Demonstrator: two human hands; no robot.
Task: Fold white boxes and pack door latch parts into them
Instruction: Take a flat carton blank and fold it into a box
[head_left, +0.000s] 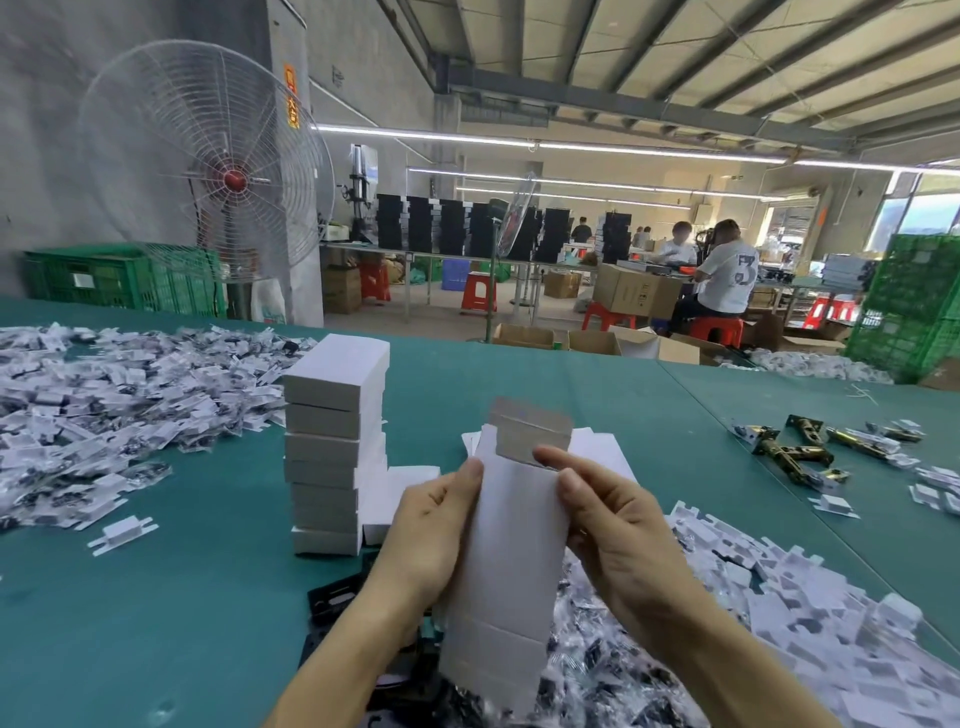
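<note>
Near centre, over green table (156, 623): flat white box (511, 561) held upright, grey top flap raised. Gripped at left edge by left hand (436, 530), thumb on front, fingers curled behind. Pinched at right edge by right hand (618, 525), thumb and forefinger close together. Just left: stack of folded boxes (335, 447). Far right: brass latch parts (795, 452). Far left: heap of bagged pieces (104, 395).

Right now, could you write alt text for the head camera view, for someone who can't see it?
The left hand and right hand hold a white box upright above a green table, its top flap open. A stack of folded white boxes stands left of it, and brass latch parts lie at the far right.
</note>
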